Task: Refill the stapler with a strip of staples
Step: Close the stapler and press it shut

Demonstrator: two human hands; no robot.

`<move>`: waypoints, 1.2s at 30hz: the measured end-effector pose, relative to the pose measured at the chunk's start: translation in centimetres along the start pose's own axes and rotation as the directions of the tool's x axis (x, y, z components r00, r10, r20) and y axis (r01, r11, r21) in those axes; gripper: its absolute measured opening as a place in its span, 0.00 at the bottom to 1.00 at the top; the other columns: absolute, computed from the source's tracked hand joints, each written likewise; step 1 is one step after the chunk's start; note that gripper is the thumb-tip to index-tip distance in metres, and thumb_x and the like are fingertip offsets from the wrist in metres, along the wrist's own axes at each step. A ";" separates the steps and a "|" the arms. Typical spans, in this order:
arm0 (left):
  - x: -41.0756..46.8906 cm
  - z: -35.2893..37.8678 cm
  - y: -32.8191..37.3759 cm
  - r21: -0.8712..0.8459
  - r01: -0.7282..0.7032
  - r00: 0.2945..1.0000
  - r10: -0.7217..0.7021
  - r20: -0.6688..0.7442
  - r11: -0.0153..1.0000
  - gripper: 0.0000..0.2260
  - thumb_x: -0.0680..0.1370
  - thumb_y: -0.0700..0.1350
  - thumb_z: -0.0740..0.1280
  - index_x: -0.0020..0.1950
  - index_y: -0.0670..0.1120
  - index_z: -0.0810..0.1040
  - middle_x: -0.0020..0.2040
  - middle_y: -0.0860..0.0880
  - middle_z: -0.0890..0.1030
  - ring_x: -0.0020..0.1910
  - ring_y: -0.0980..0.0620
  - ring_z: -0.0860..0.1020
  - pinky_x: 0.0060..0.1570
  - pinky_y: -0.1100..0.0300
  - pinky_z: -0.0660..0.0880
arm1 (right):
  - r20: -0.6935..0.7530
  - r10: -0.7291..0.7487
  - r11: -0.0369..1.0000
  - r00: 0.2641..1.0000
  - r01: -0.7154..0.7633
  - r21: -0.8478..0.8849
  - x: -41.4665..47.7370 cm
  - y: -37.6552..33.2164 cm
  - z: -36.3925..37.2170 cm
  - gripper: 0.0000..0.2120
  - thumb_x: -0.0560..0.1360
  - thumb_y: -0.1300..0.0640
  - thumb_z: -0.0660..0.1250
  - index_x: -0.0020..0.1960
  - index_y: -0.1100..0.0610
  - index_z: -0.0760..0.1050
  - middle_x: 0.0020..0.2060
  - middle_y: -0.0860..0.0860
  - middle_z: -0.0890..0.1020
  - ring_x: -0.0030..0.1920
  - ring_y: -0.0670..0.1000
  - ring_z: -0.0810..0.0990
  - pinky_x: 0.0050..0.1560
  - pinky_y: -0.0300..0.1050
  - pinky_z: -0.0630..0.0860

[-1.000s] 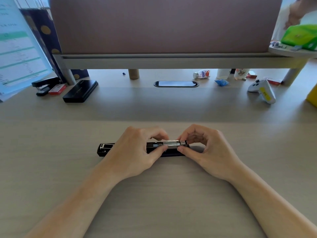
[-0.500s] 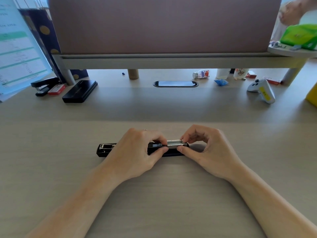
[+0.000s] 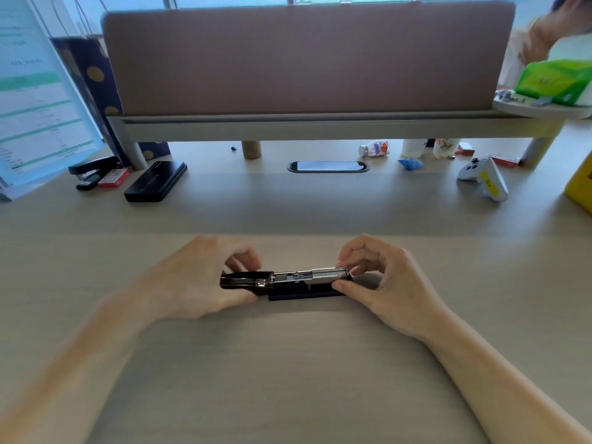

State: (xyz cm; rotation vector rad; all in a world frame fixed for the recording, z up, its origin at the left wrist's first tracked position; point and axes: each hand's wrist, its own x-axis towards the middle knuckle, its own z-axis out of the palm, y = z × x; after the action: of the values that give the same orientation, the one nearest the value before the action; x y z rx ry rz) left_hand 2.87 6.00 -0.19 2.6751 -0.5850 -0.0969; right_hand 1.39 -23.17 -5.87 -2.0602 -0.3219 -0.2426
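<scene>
Staple strip seated in open stapler; closing step pending.

Left hand wrapped around black cover end of stapler lying on bench; right hand pinching metal magazine between thumb and fingertips. Versus half a second ago: cover end now under left fingers, more magazine exposed between hands. Next: probably swing cover shut, squarely.

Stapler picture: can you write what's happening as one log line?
step: loading staples | stapler: open, lying on desk | left hand: holds black top | right hand: pinches metal end | cover: not closed
</scene>
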 end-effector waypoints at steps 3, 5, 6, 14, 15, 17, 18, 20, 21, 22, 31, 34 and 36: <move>-0.3 -0.5 -0.7 0.039 0.000 0.998 -0.002 0.063 0.999 0.12 0.72 0.50 0.79 0.53 0.58 0.85 0.47 0.61 0.87 0.47 0.66 0.82 0.49 0.64 0.78 | 0.001 -0.001 1.000 1.000 0.001 0.016 0.1 -0.1 0.0 0.16 0.69 0.64 0.83 0.51 0.51 0.81 0.44 0.43 0.88 0.45 0.47 0.87 0.47 0.34 0.82; -0.1 -1.0 -0.4 0.083 -0.022 0.995 0.014 0.100 0.996 0.12 0.73 0.50 0.78 0.55 0.59 0.84 0.47 0.60 0.87 0.46 0.62 0.82 0.51 0.58 0.79 | 0.004 -0.003 0.999 1.000 0.003 0.046 0.1 -0.2 0.1 0.17 0.69 0.66 0.82 0.51 0.53 0.80 0.44 0.46 0.89 0.45 0.47 0.88 0.49 0.32 0.82; 0.1 -1.5 0.1 0.140 -0.040 0.992 0.022 0.125 0.989 0.12 0.73 0.51 0.77 0.55 0.59 0.84 0.47 0.60 0.86 0.46 0.60 0.82 0.50 0.54 0.79 | 0.003 -0.002 0.999 1.000 0.002 0.051 0.1 -0.3 0.1 0.17 0.69 0.67 0.82 0.51 0.53 0.80 0.44 0.46 0.89 0.45 0.46 0.88 0.49 0.32 0.81; 4.2 -4.1 8.4 0.618 -0.084 0.968 -0.085 0.238 0.782 0.17 0.69 0.42 0.81 0.57 0.46 0.83 0.49 0.49 0.81 0.48 0.44 0.80 0.40 0.55 0.73 | 0.003 0.009 1.000 1.000 -0.009 0.025 -0.1 -0.3 0.2 0.23 0.69 0.64 0.82 0.56 0.47 0.77 0.42 0.44 0.89 0.44 0.45 0.87 0.51 0.34 0.82; 4.6 -4.3 9.3 0.605 -0.072 0.969 -0.088 0.231 0.793 0.22 0.69 0.43 0.82 0.61 0.46 0.81 0.51 0.48 0.79 0.51 0.43 0.79 0.42 0.56 0.72 | -0.001 0.012 1.000 1.000 -0.012 0.027 -0.2 -0.3 0.2 0.23 0.69 0.64 0.82 0.56 0.46 0.76 0.42 0.44 0.89 0.44 0.45 0.87 0.52 0.35 0.82; 5.3 -4.5 10.2 0.549 -0.056 0.974 -0.076 0.215 0.834 0.29 0.68 0.44 0.84 0.66 0.46 0.77 0.51 0.49 0.74 0.55 0.44 0.79 0.44 0.57 0.71 | -0.010 0.027 0.999 1.000 -0.026 0.039 -0.2 -0.1 0.2 0.25 0.69 0.64 0.82 0.57 0.45 0.75 0.43 0.46 0.89 0.45 0.46 0.87 0.52 0.38 0.83; 5.5 -4.5 10.3 0.518 -0.050 0.977 -0.067 0.205 0.854 0.31 0.67 0.44 0.84 0.67 0.46 0.76 0.51 0.50 0.74 0.54 0.44 0.78 0.45 0.57 0.71 | -0.014 0.033 0.999 0.999 -0.032 0.042 -0.2 0.0 0.1 0.25 0.70 0.64 0.82 0.57 0.44 0.75 0.43 0.47 0.89 0.45 0.47 0.87 0.52 0.39 0.84; 5.6 -4.2 10.0 0.453 -0.060 0.982 -0.028 0.186 0.889 0.31 0.65 0.47 0.85 0.64 0.48 0.75 0.49 0.53 0.73 0.51 0.48 0.74 0.45 0.57 0.71 | -0.012 0.035 0.998 0.999 -0.034 0.047 -0.2 0.1 0.1 0.26 0.70 0.63 0.82 0.58 0.43 0.75 0.43 0.47 0.89 0.46 0.47 0.87 0.54 0.43 0.85; 5.6 -4.1 9.7 0.422 -0.082 0.984 0.007 0.178 0.903 0.29 0.65 0.49 0.85 0.61 0.49 0.75 0.46 0.56 0.72 0.50 0.50 0.72 0.45 0.57 0.71 | -0.009 0.033 0.998 0.999 -0.032 0.052 -0.1 0.2 0.1 0.26 0.70 0.63 0.82 0.58 0.43 0.75 0.44 0.47 0.89 0.47 0.47 0.87 0.55 0.45 0.86; 5.6 -3.9 9.5 0.390 -0.105 0.985 0.041 0.169 0.915 0.27 0.65 0.51 0.85 0.57 0.51 0.75 0.43 0.58 0.71 0.48 0.52 0.71 0.44 0.59 0.69 | -0.005 0.029 0.998 1.000 -0.028 0.054 -0.1 0.3 0.1 0.26 0.70 0.63 0.82 0.58 0.43 0.75 0.44 0.47 0.89 0.47 0.47 0.88 0.55 0.47 0.86; 5.5 -1.0 9.6 0.285 -0.160 0.980 0.118 0.158 0.945 0.18 0.69 0.52 0.81 0.54 0.48 0.81 0.50 0.50 0.82 0.49 0.47 0.82 0.48 0.51 0.80 | 0.027 0.021 0.993 0.999 -0.024 0.118 0.2 0.7 0.3 0.27 0.71 0.64 0.81 0.63 0.45 0.74 0.42 0.47 0.88 0.45 0.48 0.85 0.56 0.50 0.85; 5.7 0.1 9.7 0.297 -0.150 0.979 0.100 0.178 0.943 0.18 0.71 0.51 0.80 0.57 0.48 0.82 0.52 0.48 0.83 0.51 0.43 0.82 0.49 0.49 0.80 | 0.034 0.008 0.995 0.999 -0.012 0.103 0.2 0.7 0.3 0.28 0.72 0.63 0.81 0.65 0.45 0.73 0.42 0.47 0.89 0.45 0.50 0.84 0.57 0.54 0.84; 5.9 0.6 9.6 0.304 -0.139 0.979 0.083 0.187 0.942 0.17 0.72 0.51 0.79 0.57 0.48 0.81 0.53 0.47 0.83 0.51 0.43 0.82 0.49 0.50 0.80 | 0.038 0.001 0.997 0.999 -0.004 0.079 0.2 0.7 0.3 0.29 0.72 0.62 0.81 0.66 0.44 0.73 0.43 0.46 0.90 0.45 0.49 0.85 0.58 0.55 0.84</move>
State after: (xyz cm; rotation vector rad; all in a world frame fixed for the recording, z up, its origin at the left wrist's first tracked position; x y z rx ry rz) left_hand 4.38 -4.68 3.18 2.9541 -0.8717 -0.2215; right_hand 1.82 -23.26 -6.52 -1.9892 -0.3472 -0.1863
